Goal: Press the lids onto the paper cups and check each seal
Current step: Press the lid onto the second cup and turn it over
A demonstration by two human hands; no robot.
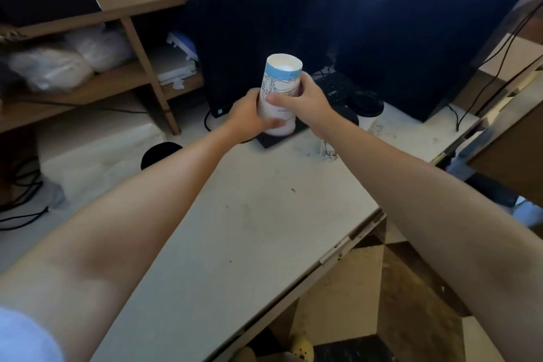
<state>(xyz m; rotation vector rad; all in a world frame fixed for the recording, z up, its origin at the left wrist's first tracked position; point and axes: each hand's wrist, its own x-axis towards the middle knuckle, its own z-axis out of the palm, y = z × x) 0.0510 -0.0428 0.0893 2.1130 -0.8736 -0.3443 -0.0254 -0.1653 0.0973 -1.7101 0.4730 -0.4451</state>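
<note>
Head view: the white table [249, 229], matte, scuffed and speckled, fills the middle. A broad black monitor [264, 38] stands across its far end and blocks what lies behind. Left of it, a wooden shelf [117, 79] holds soft translucent plastic bags [58, 64], blurred. A black keyboard [335, 85] shows partly, to the right.

The paper cup stack [282, 79], a tall white tube with a blue band and line drawing, is held upright over the flat black monitor base [273, 141]. Your left hand [246, 117] is wrapped round its lower part and your right hand [305, 100] round its middle, with the fingers of both curled tight on the paper. I cannot tell whether its top end is mouth or base.

A lidded cup [367, 106] stands near, to the right. A round black lid [160, 153] is cut off by your left forearm, and a printed cup [326, 151] is mostly hidden under your right one.
</note>
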